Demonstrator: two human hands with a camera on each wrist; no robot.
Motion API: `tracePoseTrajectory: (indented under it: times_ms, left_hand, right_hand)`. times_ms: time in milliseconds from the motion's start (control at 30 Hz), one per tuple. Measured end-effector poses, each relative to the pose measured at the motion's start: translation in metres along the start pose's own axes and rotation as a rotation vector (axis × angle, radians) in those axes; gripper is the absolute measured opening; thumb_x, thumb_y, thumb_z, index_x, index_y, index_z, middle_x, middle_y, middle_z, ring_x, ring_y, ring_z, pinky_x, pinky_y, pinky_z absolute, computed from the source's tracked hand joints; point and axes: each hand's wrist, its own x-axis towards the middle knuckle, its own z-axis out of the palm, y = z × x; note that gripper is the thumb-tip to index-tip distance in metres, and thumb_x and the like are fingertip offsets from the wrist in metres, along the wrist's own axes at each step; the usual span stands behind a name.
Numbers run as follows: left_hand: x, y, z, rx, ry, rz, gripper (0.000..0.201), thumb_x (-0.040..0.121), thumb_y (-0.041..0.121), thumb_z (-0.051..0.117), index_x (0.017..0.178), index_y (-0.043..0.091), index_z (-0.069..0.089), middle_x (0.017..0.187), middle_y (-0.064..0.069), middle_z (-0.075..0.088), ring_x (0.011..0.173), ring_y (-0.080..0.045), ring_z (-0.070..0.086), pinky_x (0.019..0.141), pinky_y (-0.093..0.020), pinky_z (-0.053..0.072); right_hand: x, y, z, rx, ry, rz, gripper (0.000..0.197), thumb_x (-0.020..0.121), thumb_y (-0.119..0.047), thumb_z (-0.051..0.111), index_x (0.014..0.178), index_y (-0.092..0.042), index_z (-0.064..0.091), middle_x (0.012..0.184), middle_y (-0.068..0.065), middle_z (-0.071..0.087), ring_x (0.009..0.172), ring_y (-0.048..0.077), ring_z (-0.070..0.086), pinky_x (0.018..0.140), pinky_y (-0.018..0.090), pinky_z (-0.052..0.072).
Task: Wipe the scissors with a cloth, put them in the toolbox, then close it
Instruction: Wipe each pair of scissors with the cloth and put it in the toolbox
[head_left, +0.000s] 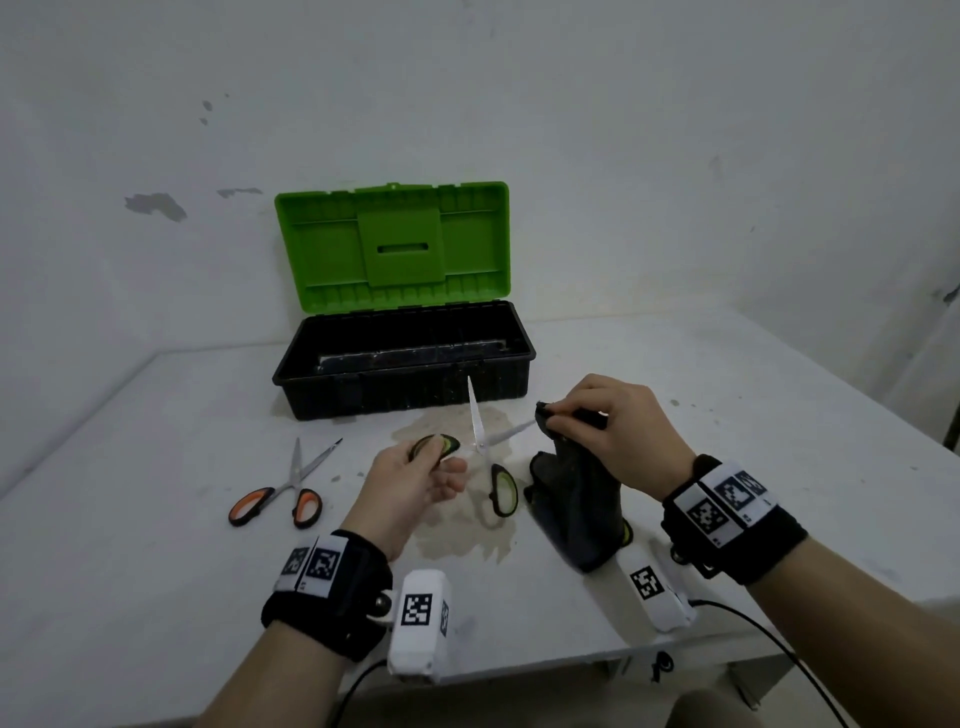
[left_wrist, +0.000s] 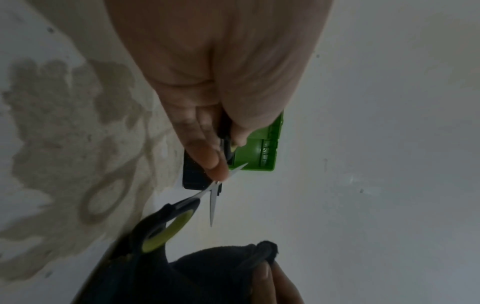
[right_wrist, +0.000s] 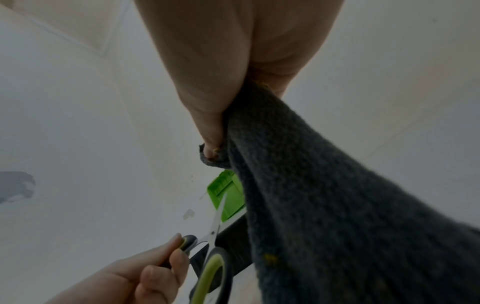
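Note:
Green-and-black scissors are held above the table, blades spread wide. My left hand grips one handle loop; the other loop hangs free. One blade points up toward the toolbox, the other toward the dark grey cloth. My right hand pinches the cloth's top corner and the rest hangs to the table. In the left wrist view the blade tip stands a little short of the cloth. The toolbox is open, its green lid upright and its black base dark inside.
A second pair of scissors with orange handles lies partly open on the white table, left of my left hand. A brownish stain marks the table under the held scissors. A wall stands right behind the toolbox.

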Motion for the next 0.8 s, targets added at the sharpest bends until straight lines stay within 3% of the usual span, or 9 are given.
tracePoseTrajectory:
  times_ms: [200, 333, 400, 533, 600, 700, 800]
  left_hand:
    - [0.006, 0.01, -0.009, 0.095, 0.076, 0.053, 0.036, 0.105, 0.035, 0.044, 0.099, 0.006, 0.063, 0.069, -0.003, 0.061, 0.064, -0.018, 0.057, 0.063, -0.031, 0.048]
    - [0.009, 0.015, -0.015, 0.029, 0.111, 0.051, 0.029, 0.104, 0.033, 0.05, 0.09, 0.009, 0.06, 0.084, -0.007, 0.061, 0.069, -0.021, 0.065, 0.073, -0.037, 0.057]
    - [0.006, 0.018, -0.013, 0.002, 0.123, 0.063, 0.023, 0.103, 0.027, 0.053, 0.091, 0.009, 0.061, 0.088, -0.009, 0.059, 0.068, -0.024, 0.064, 0.071, -0.036, 0.059]
    - [0.0, 0.017, -0.003, 0.035, 0.071, 0.125, 0.024, 0.104, 0.028, 0.049, 0.096, 0.007, 0.057, 0.091, -0.01, 0.059, 0.07, -0.026, 0.068, 0.067, -0.033, 0.06]
    - [-0.002, 0.015, 0.003, 0.069, 0.044, 0.151, 0.027, 0.105, 0.028, 0.047, 0.099, 0.003, 0.057, 0.09, -0.011, 0.059, 0.069, -0.023, 0.07, 0.069, -0.032, 0.06]
    - [-0.005, 0.014, 0.01, 0.071, 0.029, 0.167, 0.028, 0.104, 0.025, 0.049, 0.105, -0.001, 0.058, 0.085, -0.009, 0.062, 0.065, -0.021, 0.07, 0.066, -0.032, 0.06]
    - [-0.008, 0.013, 0.016, 0.065, 0.029, 0.18, 0.024, 0.103, 0.025, 0.051, 0.104, 0.003, 0.06, 0.08, -0.007, 0.065, 0.066, -0.024, 0.071, 0.066, -0.035, 0.061]
  right_hand:
    - [0.004, -0.016, -0.008, 0.074, -0.024, 0.058, 0.007, 0.083, -0.021, 0.077, 0.089, -0.022, 0.079, 0.085, -0.01, 0.069, 0.08, 0.003, 0.063, 0.074, 0.013, 0.045]
    - [0.011, -0.029, -0.031, 0.105, 0.086, 0.084, 0.008, 0.084, -0.024, 0.074, 0.091, -0.021, 0.078, 0.085, -0.009, 0.071, 0.081, 0.006, 0.065, 0.074, 0.018, 0.049]
    - [0.014, -0.033, -0.036, 0.115, 0.105, 0.074, 0.011, 0.084, -0.019, 0.072, 0.094, -0.021, 0.078, 0.087, -0.008, 0.071, 0.082, 0.006, 0.065, 0.074, 0.016, 0.048]
    - [0.004, -0.045, -0.009, -0.002, -0.074, -0.063, 0.019, 0.081, -0.016, 0.075, 0.1, -0.019, 0.077, 0.091, -0.008, 0.07, 0.08, 0.003, 0.063, 0.076, 0.011, 0.046]
    - [-0.003, -0.046, 0.009, -0.064, -0.138, -0.152, 0.016, 0.081, -0.015, 0.075, 0.097, -0.015, 0.077, 0.092, -0.002, 0.069, 0.078, 0.009, 0.063, 0.076, 0.015, 0.048]
    - [-0.009, -0.04, 0.023, -0.074, -0.138, -0.196, 0.012, 0.082, -0.011, 0.075, 0.094, -0.01, 0.077, 0.09, 0.002, 0.067, 0.076, 0.015, 0.064, 0.074, 0.021, 0.05]
    - [-0.013, -0.039, 0.031, -0.076, -0.149, -0.235, 0.01, 0.085, -0.013, 0.073, 0.094, -0.01, 0.077, 0.089, 0.001, 0.065, 0.075, 0.015, 0.063, 0.072, 0.025, 0.051]
